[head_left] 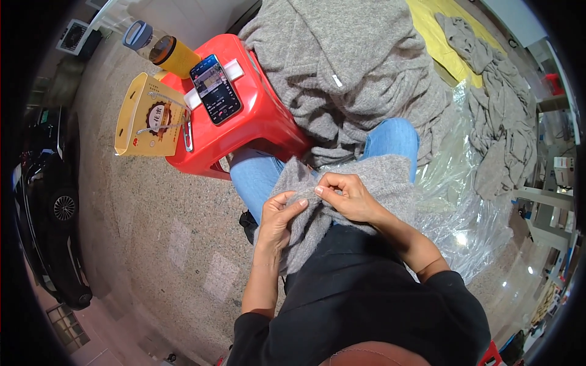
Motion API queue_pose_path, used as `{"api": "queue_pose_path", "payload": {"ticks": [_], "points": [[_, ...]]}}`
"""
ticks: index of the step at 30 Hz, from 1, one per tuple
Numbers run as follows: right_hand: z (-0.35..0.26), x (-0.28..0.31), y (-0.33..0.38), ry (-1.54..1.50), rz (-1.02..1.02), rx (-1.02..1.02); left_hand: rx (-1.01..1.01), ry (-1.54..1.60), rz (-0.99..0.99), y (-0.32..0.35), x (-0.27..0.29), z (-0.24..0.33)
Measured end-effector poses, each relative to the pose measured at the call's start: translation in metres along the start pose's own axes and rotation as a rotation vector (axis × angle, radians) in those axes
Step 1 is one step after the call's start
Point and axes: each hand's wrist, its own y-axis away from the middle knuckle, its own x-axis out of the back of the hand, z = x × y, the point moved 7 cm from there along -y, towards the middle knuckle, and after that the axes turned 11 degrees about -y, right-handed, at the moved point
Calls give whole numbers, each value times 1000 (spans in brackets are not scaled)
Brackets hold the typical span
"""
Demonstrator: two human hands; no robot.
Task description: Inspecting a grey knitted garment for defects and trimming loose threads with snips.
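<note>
I am holding a fuzzy grey knitted garment point(360, 177) across my lap, over my blue jeans, with my left hand point(279, 216) gripping a bunched fold of it and my right hand point(345, 194) pinching its edge between thumb and fingertips. Beside my knee a red plastic stool point(259, 119) is carrying a smartphone point(215, 88), a yellow carton point(146, 119) whose contents I cannot tell, and a lying bottle of orange liquid point(165, 49), while more grey garments point(348, 61) are piling up ahead.

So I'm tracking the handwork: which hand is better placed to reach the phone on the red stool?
Probably the left hand: the phone and red stool lie on its side, while the right hand pinches the grey knit farther away.
</note>
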Motion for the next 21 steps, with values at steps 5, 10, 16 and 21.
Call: {"api": "queue_pose_path", "payload": {"ticks": [5,10,16,21], "points": [[-15,-5,0,83,-37,74,17,0,-51,-1,-5,1],[-20,-7,-4,279,-66,287,7,-193,-57,-1,-15,-8],[-7,2,-4,137,90,159,-28,-38,21,0,-11,-7],[-5,-2,-6,140,16,132,-24,-24,36,-4,-3,-9]]}}
